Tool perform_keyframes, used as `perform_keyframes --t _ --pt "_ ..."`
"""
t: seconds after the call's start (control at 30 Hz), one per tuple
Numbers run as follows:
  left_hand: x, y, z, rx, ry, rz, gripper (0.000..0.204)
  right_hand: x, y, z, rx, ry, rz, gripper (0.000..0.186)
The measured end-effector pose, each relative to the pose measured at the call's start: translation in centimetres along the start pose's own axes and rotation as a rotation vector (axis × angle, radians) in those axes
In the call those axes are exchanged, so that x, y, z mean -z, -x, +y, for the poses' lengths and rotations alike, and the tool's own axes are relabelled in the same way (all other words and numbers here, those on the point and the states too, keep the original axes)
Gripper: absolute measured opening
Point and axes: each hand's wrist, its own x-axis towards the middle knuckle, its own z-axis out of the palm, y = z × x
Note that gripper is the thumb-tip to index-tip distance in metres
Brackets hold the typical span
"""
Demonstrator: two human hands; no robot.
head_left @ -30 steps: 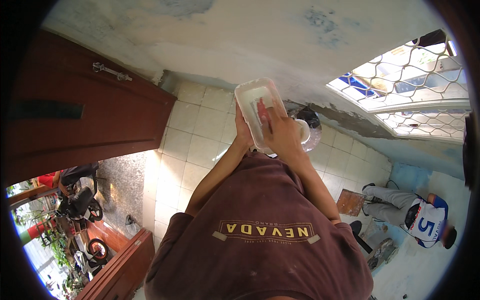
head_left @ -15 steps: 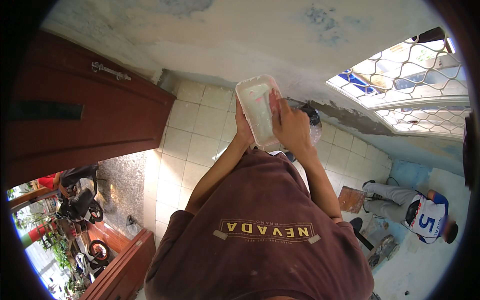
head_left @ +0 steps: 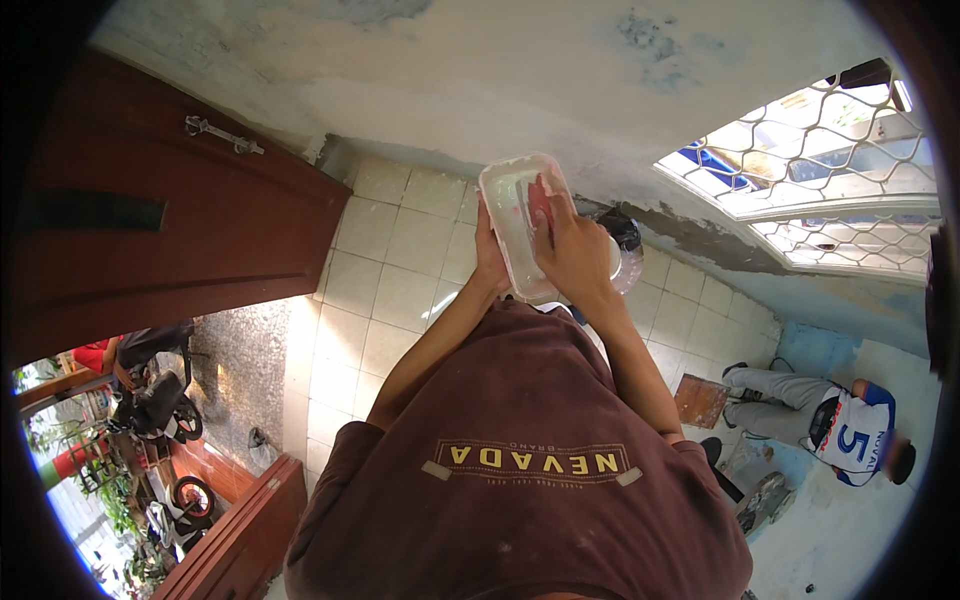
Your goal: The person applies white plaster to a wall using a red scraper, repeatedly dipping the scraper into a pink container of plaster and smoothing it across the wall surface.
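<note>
The white tub (head_left: pixel 503 225) is held above the tiled floor (head_left: pixel 400 220), its left side gripped by the left hand (head_left: pixel 489 258). Inside the tub, toward its right wall, a red tool (head_left: pixel 540 197) is clasped by the right hand (head_left: pixel 578 250) — whether its edge touches the tub's bottom cannot be told. Pale paste (head_left: pixel 522 250) is smeared within the tub. The tub is probably best braced firmly, with the tool kept low and drawn evenly along the inner walls — lightly, so that nothing is spilled over the rim.
</note>
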Motion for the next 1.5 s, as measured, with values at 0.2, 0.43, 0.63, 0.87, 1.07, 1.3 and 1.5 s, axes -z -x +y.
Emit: perform_keyframes --t 0.2,0.43,0.63,0.87,1.07,1.3,1.5 --pt "1.3 0.2 0.4 -0.025 0.045 -0.039 0.074 -2.1 0.1 0.2 0.336 0.081 0.126 0.026" --pt "-0.2 0.5 0.2 -0.052 0.027 0.0 0.075 -1.3 -0.5 0.2 0.138 0.101 -0.003 0.024" --pt "2.4 0.7 0.9 -0.079 0.014 -0.038 0.069 0.0 1.3 -1.4 0.15 0.096 -0.087 0.023" --pt "1.0 1.4 0.2 -0.052 0.006 -0.04 0.067 -0.4 0.7 0.7 -0.003 0.09 0.035 0.02" --pt "2.3 2.0 -0.4 -0.099 0.022 0.02 0.079 -2.3 1.9 0.1 0.168 0.063 -0.007 0.025" --pt "1.0 2.9 0.8 -0.103 0.047 -0.073 0.066 0.7 1.0 -0.6 0.062 0.022 -0.039 0.02" --pt "0.5 3.0 0.5 -0.178 0.029 -0.015 0.063 -1.5 1.7 -1.1 0.196 0.058 -0.078 0.02"
